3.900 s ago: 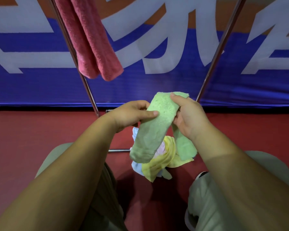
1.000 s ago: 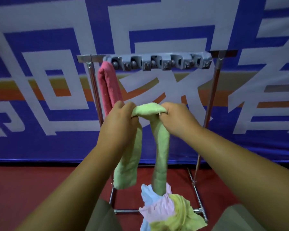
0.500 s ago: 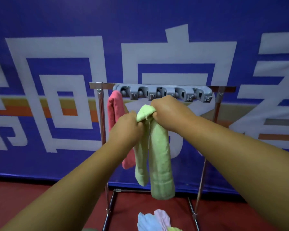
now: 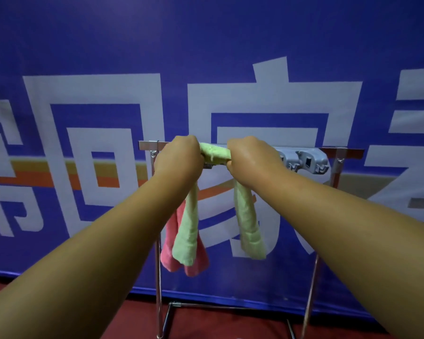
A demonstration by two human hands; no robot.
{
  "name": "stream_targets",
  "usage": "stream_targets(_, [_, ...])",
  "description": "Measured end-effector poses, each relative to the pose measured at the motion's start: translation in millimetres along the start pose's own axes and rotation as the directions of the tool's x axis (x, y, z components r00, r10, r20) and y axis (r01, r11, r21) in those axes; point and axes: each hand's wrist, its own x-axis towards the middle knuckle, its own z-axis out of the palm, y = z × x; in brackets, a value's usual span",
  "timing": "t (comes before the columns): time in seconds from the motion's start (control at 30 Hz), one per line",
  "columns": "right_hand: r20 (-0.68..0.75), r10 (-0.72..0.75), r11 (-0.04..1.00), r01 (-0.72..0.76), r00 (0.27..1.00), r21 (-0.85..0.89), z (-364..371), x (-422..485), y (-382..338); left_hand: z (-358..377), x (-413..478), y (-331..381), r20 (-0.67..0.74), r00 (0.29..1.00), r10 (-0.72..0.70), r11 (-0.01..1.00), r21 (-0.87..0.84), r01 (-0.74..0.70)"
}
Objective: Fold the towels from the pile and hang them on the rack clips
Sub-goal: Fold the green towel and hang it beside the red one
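A folded green towel point(image 4: 249, 226) is stretched between both hands right in front of the grey clip strip point(image 4: 304, 162) on the rack's top bar. My left hand point(image 4: 179, 157) grips its left part and my right hand point(image 4: 251, 159) grips its right part; the two ends hang down below each fist. A pink towel point(image 4: 168, 255) hangs from the rack's left end, partly hidden behind my left arm and the green towel. The clips behind my hands are hidden.
The metal rack point(image 4: 159, 289) stands on a red floor point(image 4: 206, 324) against a blue banner point(image 4: 206, 45) with large white characters. Its right upright point(image 4: 312, 285) and base bar point(image 4: 230, 306) show below my arms. The towel pile is out of view.
Both hands have lifted the green towel up to the clip strip and pulled apart, so the towel's middle now spans between them. The view has tilted up and the pile has left the frame.
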Motion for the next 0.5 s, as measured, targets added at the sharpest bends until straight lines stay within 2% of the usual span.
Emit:
stream_targets(0.1, [0.035,0.048,0.999,-0.049,0.998,0.011,-1.0,22.0,-9.5,-5.4,19.9,-2.4,0.042,0.998,-0.036,0.999,0.006,0.036])
stream_targets(0.23, [-0.023,0.066,0.998,-0.066,0.998,0.008,0.5,42.6,-15.0,2.5,34.5,-8.1,-0.113,0.993,0.014,0.999,0.033,-0.011])
stream_targets(0.3, [-0.028,0.067,0.998,-0.067,0.997,0.000,3.2,50.1,-16.1,7.0,36.3,-10.6,-0.149,0.988,0.043,0.996,0.079,-0.032])
stream_targets(0.5, [0.024,-0.012,0.994,0.014,1.000,-0.107,19.9,48.4,-18.6,23.6,24.9,-13.6,-0.092,0.992,0.085,0.961,0.272,-0.057])
